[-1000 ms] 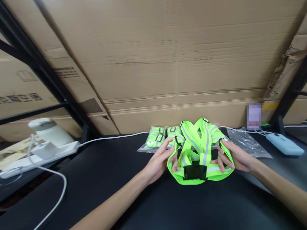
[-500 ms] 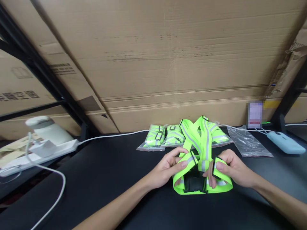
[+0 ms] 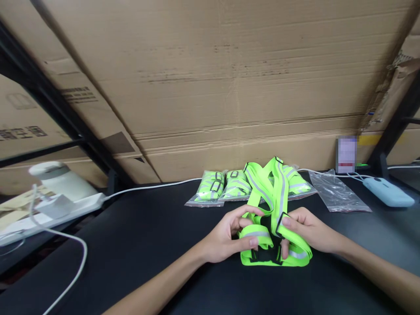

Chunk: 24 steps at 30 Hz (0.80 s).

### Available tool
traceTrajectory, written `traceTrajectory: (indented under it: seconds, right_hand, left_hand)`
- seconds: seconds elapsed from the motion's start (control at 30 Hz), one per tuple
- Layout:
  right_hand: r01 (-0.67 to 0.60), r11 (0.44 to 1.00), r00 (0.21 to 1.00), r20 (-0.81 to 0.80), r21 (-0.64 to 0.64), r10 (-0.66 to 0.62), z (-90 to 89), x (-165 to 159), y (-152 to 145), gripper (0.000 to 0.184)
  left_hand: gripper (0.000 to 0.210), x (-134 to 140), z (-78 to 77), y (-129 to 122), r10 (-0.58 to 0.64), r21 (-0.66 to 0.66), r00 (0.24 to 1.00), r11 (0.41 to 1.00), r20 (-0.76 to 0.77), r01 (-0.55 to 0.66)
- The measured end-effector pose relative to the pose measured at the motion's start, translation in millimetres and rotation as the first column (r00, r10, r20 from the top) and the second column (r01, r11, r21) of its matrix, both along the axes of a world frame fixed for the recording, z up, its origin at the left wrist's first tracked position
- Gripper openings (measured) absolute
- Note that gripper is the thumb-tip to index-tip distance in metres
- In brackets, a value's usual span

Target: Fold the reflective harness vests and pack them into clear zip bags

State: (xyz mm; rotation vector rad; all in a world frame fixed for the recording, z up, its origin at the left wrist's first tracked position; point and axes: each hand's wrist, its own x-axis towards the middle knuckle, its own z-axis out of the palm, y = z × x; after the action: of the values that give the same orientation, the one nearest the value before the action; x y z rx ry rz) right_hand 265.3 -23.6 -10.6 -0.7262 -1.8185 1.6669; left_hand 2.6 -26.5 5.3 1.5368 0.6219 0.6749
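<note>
A neon-green reflective harness [image 3: 281, 188] with grey stripes lies on the black table, its crossed straps reaching back onto the bagged ones. Its waist belt is looped at the front, around a black buckle [image 3: 267, 254]. My left hand [image 3: 226, 234] has thumb and fingers closed on the left part of the belt, which is folded inward. With thumb on top, my right hand [image 3: 303, 227] grips the right part of the belt beside a black slider [image 3: 280, 224]. Some fingers of both hands are hidden behind the webbing.
Clear zip bags [image 3: 210, 188] with folded green harnesses lie behind. A flat clear bag [image 3: 341, 192], a light-blue power bank [image 3: 389, 191] and a blurred card [image 3: 346, 154] are on the right. A power strip [image 3: 88, 203], white bottle [image 3: 67, 179] and cable stand left; cardboard [image 3: 203, 100] walls the back.
The left side of the belt has been folded inward and down over the buckle. My right hand has brought its side a little inward, so the loop is narrower.
</note>
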Motion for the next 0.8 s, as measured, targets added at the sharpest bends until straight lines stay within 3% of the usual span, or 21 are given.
traceTrajectory:
  seconds: [0.13, 0.33, 0.47, 0.8]
  right_hand:
    - [0.083, 0.996, 0.996, -0.026, -0.024, -0.084, -4.6, -3.9, 2.3, 0.058]
    - [0.081, 0.972, 0.997, -0.023, 0.221, -0.078, 8.7, -7.7, 1.7, 0.048]
    - [0.034, 0.974, 0.999, 0.018, 0.225, -0.038, 11.7, -8.9, 0.3, 0.05]
    - [-0.004, 0.981, 0.994, 0.109, 0.196, -0.018, 8.0, -6.5, -1.6, 0.059]
  left_hand:
    - [0.04, 1.0, 3.5, -3.4, -0.047, 0.01, 0.999, 0.999, 0.021, 0.047]
    - [0.029, 7.1, 1.9, -13.4, 0.022, 0.231, 0.994, 0.973, -0.105, 0.003]
    - [0.032, 7.9, -0.7, -15.8, 0.033, 0.356, 0.984, 0.934, -0.174, 0.032]
    - [0.029, 9.8, -2.0, -16.2, 0.102, 0.454, 0.972, 0.891, -0.209, 0.004]
